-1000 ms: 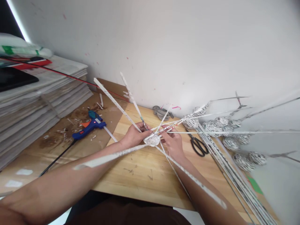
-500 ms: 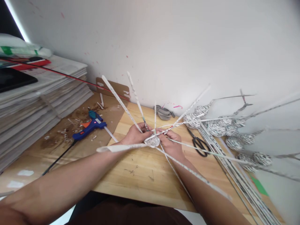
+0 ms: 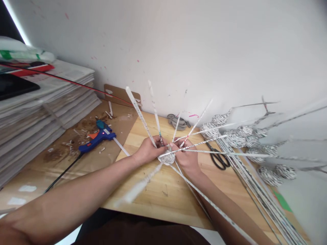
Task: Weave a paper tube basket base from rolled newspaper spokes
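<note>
Between my two hands is a small round weave of rolled newspaper (image 3: pixel 167 158), with several long paper tubes sticking out of it in all directions. My left hand (image 3: pixel 149 149) grips its left side, thumb on top. My right hand (image 3: pixel 186 156) pinches the far right side, and its thumb meets a speckled paper tube (image 3: pixel 204 142) that crosses over the weave. One wide white tube (image 3: pixel 139 189) points toward my body and is blurred. My fingertips are partly hidden behind the weave and tubes.
A blue glue gun (image 3: pixel 98 139) lies on cardboard at left, beside a tall stack of newspapers (image 3: pixel 74 92). Black scissors (image 3: pixel 218 158), a bundle of paper tubes (image 3: pixel 258 190) and several woven paper balls (image 3: pixel 236 139) are on the right. A grey cloth-like thing (image 3: pixel 178 121) sits by the wall.
The weave has turned between my hands: the far tubes swung right, and the wide tube swung from pointing left to pointing down toward me. Both hands keep their hold.
</note>
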The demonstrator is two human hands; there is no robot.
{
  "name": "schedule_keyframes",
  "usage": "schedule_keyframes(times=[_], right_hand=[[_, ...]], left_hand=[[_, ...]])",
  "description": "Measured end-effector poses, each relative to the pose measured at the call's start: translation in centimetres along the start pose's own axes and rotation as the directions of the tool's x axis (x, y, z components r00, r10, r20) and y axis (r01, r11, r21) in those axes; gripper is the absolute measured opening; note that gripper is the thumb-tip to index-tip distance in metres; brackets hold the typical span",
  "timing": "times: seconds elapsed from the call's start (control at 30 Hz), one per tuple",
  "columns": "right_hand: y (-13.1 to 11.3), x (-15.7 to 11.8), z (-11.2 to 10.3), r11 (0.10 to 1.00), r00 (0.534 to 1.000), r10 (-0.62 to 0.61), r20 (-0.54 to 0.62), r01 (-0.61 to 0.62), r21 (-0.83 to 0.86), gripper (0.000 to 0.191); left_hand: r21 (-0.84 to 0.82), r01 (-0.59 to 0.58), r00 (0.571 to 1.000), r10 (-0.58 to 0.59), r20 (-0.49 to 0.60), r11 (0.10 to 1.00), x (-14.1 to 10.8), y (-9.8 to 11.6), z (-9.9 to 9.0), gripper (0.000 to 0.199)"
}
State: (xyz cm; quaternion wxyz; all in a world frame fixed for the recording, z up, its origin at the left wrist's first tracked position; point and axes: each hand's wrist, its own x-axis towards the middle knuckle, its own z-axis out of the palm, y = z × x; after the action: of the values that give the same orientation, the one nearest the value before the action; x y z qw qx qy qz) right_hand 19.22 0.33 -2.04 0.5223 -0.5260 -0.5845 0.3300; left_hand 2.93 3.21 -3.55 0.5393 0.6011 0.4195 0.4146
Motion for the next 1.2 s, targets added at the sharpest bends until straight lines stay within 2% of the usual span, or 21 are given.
schedule_keyframes(times=[0.13, 0.23, 0.3, 0.4, 0.53, 0.8, 0.87, 1.0, 1.1, 1.2], right_hand=[[0.0, -0.2, 0.2, 0.998, 0.998, 0.009, -0.065, -0.012, -0.055, 0.021], [-0.2, -0.3, 0.2, 0.999, 0.998, 0.028, -0.055, -0.029, -0.015, 0.027], [-0.5, -0.4, 0.0, 0.999, 0.998, -0.003, -0.063, 0.006, 0.043, 0.028], [-1.1, -0.1, -0.4, 0.988, 0.987, -0.058, -0.151, 0.079, 0.133, 0.026], [-2.0, 0.7, -1.3, 0.973, 0.953, -0.107, -0.283, 0.159, 0.165, 0.020], [-2.9, 1.4, -2.6, 0.962, 0.907, -0.089, -0.412, 0.185, 0.201, 0.029], [-3.2, 1.3, -2.7, 0.955, 0.911, -0.094, -0.401, 0.197, 0.224, 0.025], [-3.1, 1.2, -2.7, 0.945, 0.953, -0.063, -0.296, 0.153, 0.290, 0.027], [-2.4, 1.2, -2.6, 0.971, 0.977, 0.025, -0.213, 0.027, 0.238, 0.037], [-1.6, 1.1, -2.3, 0.970, 0.983, 0.152, -0.100, -0.129, 0.207, 0.043]], left_hand=[[0.037, -0.023, 0.999, 0.022, 0.025, 0.999, -0.1, -0.2, 0.2, 0.021], [0.028, -0.017, 1.000, 0.017, 0.010, 0.999, -0.1, -0.2, 0.1, 0.022], [-0.014, -0.012, 1.000, 0.013, 0.017, 1.000, -0.1, -0.2, 0.1, 0.024], [-0.058, -0.021, 0.998, 0.025, 0.053, 0.998, -0.2, -0.3, 0.2, 0.025], [-0.047, -0.037, 0.997, 0.040, 0.060, 0.998, -0.2, -0.5, 0.3, 0.023], [-0.057, -0.038, 0.997, 0.042, 0.063, 0.998, -0.3, -0.1, 0.3, 0.019], [-0.053, -0.038, 0.997, 0.041, 0.066, 0.998, -0.3, -0.1, 0.3, 0.018], [-0.048, -0.031, 0.996, 0.034, 0.080, 0.998, -0.3, -0.1, 0.2, 0.017], [-0.063, -0.018, 0.997, 0.023, 0.072, 0.998, -0.3, 0.1, 0.2, 0.017], [-0.083, -0.025, 1.000, 0.025, 0.007, 0.996, -0.2, 0.2, 0.1, 0.018]])
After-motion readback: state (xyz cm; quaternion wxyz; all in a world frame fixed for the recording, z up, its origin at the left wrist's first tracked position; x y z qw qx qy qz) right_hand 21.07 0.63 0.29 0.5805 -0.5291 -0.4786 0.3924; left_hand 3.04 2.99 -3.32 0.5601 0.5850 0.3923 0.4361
